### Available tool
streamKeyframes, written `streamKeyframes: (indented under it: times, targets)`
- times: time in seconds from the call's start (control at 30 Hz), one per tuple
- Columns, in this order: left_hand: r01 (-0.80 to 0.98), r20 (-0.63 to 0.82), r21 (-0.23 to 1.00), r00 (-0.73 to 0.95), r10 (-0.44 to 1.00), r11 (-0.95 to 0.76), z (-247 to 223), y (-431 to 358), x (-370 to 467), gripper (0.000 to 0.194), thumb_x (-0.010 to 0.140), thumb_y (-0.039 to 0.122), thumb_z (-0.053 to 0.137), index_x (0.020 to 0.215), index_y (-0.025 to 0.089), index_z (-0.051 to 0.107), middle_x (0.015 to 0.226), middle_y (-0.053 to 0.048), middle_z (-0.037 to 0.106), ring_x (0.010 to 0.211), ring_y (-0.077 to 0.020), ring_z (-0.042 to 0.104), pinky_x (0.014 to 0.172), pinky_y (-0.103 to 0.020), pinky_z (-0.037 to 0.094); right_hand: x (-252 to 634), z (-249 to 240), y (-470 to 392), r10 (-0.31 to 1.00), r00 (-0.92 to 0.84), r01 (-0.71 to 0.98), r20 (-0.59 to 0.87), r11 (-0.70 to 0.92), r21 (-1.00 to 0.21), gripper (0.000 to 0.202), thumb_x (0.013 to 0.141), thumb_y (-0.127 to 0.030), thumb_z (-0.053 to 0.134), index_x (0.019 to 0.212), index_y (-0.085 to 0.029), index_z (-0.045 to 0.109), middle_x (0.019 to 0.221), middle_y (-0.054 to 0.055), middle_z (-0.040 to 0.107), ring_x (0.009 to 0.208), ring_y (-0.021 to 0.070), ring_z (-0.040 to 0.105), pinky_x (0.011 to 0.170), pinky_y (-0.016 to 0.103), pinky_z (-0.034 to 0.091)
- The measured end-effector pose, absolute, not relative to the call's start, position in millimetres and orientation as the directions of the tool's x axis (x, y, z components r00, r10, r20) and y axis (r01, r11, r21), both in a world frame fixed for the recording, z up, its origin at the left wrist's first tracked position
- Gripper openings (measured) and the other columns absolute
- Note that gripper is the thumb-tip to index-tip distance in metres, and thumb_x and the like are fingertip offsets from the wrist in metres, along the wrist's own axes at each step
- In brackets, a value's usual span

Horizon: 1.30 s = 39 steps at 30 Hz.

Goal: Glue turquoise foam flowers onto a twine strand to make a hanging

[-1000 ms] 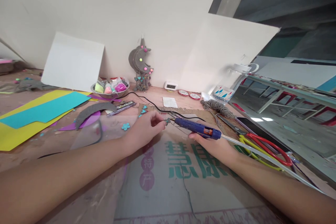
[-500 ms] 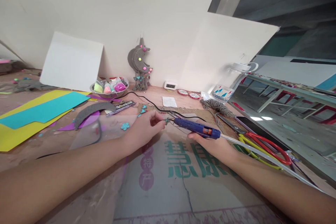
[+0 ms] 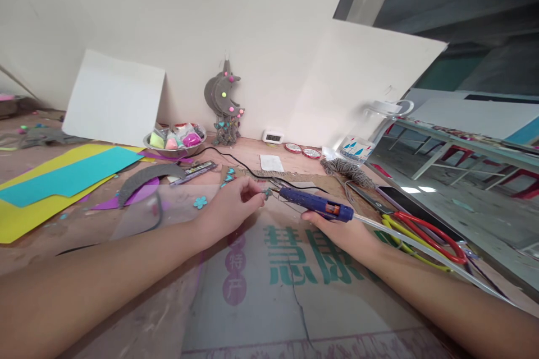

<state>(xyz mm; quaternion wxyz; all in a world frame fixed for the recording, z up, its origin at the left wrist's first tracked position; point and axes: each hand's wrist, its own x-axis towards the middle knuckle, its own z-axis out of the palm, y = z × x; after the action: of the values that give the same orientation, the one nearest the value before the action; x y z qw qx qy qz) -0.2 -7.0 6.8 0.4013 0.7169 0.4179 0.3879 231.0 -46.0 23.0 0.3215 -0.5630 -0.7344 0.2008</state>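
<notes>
My left hand (image 3: 236,205) pinches a small teal-grey piece (image 3: 266,194) between thumb and fingertips. Its shape is too small to make out. The metal nozzle of a blue glue gun (image 3: 311,202) points left and is at or very near that piece. My right hand (image 3: 337,227) is wrapped round the glue gun, with the thumb below its body. A clear glue stick (image 3: 396,231) runs out of the gun's back. Left of my left wrist lies a teal flower (image 3: 201,202) on a clear plastic sheet. Under both hands is a printed board (image 3: 252,303).
Yellow and teal sheets (image 3: 76,176), a grey crescent (image 3: 143,176) and a utility knife (image 3: 194,172) lie left. A bowl of clay packs (image 3: 174,143) and a moon ornament (image 3: 225,95) stand behind. Right are twine (image 3: 349,171), red-handled scissors (image 3: 429,233), a phone (image 3: 421,212) and a jug (image 3: 362,134).
</notes>
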Motion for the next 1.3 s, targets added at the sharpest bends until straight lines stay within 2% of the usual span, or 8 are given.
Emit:
streamKeyframes:
  times: [0.5,0.73,1.3]
  targets:
    - [0.295,0.232,0.891,0.359,0.904,-0.346,4.2,-7.3,-0.7,0.017,0.08,0.036,0.047,0.079,0.02,0.051,0.077,0.0,0.063,0.07,-0.0146,0.058,0.063,-0.025,0.042,227.2,24.1,-45.8,0.954,-0.113,0.686,0.277,0.277,-0.673,0.025,0.072,-0.044,0.06,0.079,-0.02,0.059,0.07,0.001,0.061,0.065,0.0178,0.058,0.06,0.028,0.047]
    - [0.285,0.234,0.894,0.361,0.903,-0.346,6.1,-6.1,-0.7,0.017,0.08,0.036,0.047,0.08,0.019,0.051,0.078,0.0,0.062,0.071,-0.0144,0.058,0.063,-0.025,0.042,230.8,19.8,-44.5,0.961,-0.133,0.677,0.244,0.268,-0.686,0.023,0.073,-0.042,0.06,0.082,-0.021,0.059,0.075,0.001,0.061,0.07,0.0177,0.057,0.063,0.027,0.047]
    - [0.294,0.208,0.901,0.357,0.911,-0.32,7.1,-7.4,-0.9,0.016,0.079,0.035,0.048,0.079,0.019,0.05,0.078,0.0,0.062,0.072,-0.015,0.058,0.063,-0.025,0.042,235.9,15.6,-42.3,0.956,-0.173,0.698,0.236,0.288,-0.655,0.023,0.075,-0.042,0.058,0.076,-0.02,0.056,0.075,0.001,0.061,0.072,0.0176,0.057,0.066,0.027,0.046]
